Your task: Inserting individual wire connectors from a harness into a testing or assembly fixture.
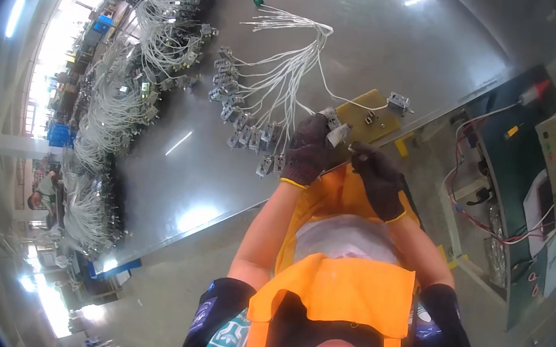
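My left hand [310, 146], in a dark knitted glove, is closed around a small grey metal part [332, 117] at the table's near edge. A whitish piece [338, 135] shows by its fingertips; its kind is unclear. Just to the right, my gloved right hand [377, 176] has its fingers pinched together, with something small at the tips that I cannot make out. Beyond both hands lies a yellowish-brown plate [386, 128] with small fittings on it. White cables [295, 67] fan out from a bundle to several grey metal parts [253, 135] left of my left hand.
One cabled metal part [398, 103] rests beyond the plate. Heaps of white cables [106, 116] with metal ends line the table's left side. A small green object [258, 1] lies at the far end. Right of the table stands a dark green bench [505, 158] with red and white wires.
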Available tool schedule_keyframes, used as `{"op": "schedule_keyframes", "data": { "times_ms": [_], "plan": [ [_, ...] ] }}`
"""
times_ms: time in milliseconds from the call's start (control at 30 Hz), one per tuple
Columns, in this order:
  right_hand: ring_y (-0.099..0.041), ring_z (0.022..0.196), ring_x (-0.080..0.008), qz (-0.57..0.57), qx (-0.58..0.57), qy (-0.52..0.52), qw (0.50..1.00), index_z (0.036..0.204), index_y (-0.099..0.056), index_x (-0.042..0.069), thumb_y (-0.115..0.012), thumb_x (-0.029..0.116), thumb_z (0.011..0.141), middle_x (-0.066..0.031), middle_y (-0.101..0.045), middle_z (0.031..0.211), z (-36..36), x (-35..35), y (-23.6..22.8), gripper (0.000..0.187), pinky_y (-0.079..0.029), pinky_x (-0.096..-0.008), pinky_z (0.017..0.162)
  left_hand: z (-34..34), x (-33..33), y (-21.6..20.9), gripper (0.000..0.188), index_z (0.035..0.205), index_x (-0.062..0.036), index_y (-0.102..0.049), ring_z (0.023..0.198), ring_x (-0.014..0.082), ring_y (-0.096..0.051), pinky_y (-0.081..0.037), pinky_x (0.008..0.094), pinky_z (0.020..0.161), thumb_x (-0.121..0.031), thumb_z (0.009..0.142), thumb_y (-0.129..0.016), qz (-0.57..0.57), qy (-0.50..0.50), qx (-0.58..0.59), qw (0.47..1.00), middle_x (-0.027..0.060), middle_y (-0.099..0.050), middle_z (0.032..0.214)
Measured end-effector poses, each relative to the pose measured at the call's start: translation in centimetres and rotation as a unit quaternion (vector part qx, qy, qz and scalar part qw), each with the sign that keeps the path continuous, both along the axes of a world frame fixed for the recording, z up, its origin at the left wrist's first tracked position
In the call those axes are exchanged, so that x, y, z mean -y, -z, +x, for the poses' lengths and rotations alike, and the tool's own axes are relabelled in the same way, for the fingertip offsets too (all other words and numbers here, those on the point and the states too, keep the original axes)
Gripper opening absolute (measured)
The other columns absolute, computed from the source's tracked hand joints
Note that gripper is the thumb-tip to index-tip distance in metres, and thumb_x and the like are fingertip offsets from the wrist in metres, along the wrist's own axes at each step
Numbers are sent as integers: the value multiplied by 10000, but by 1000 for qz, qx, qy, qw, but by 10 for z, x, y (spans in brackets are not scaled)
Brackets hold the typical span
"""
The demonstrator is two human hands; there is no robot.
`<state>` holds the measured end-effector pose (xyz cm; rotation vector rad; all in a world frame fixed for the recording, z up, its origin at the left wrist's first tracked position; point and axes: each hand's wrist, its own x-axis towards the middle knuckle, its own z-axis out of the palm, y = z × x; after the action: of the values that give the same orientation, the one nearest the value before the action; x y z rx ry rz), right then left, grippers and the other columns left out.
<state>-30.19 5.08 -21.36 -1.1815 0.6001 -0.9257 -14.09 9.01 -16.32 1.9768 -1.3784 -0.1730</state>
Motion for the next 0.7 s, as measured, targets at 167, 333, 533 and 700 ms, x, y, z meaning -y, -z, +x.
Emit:
{"op": "schedule_keyframes", "data": {
  "times_ms": [167,333,533,700],
  "plan": [
    [-635,880,-121,-10,-67,-24,997,1132,-660,23,-628,56,926,-90,-690,973,11,5,-22,211,-515,-276,783,6,1,5,418,1094,-18,-606,859,408,-622,-489,476,756,-323,836,-731,-64,31,59,996,217,-645,918],
    [-655,819,-130,-320,-62,32,945,1173,-651,35,-614,90,942,-74,-683,965,13,16,0,241,-524,-261,727,-4,3,-10,434,1182,-34,-615,986,390,-619,-488,451,869,-352,889,-646,23,-11,-40,999,231,-638,1058],
    [-673,802,-131,215,-29,-52,975,1194,-644,7,-628,84,933,-66,-692,977,1,8,-20,273,-533,-260,728,3,1,-2,421,1142,-36,-621,927,380,-633,-493,444,826,-371,888,-640,20,-15,-8,1000,213,-652,989],
    [-666,916,-159,-75,-131,-30,988,1192,-657,43,-607,119,952,-58,-685,1023,15,-1,5,257,-532,-278,792,0,3,0,437,1148,-25,-614,953,369,-629,-488,436,841,-376,889,-640,37,-14,-41,998,203,-647,1018]
  ]
}}
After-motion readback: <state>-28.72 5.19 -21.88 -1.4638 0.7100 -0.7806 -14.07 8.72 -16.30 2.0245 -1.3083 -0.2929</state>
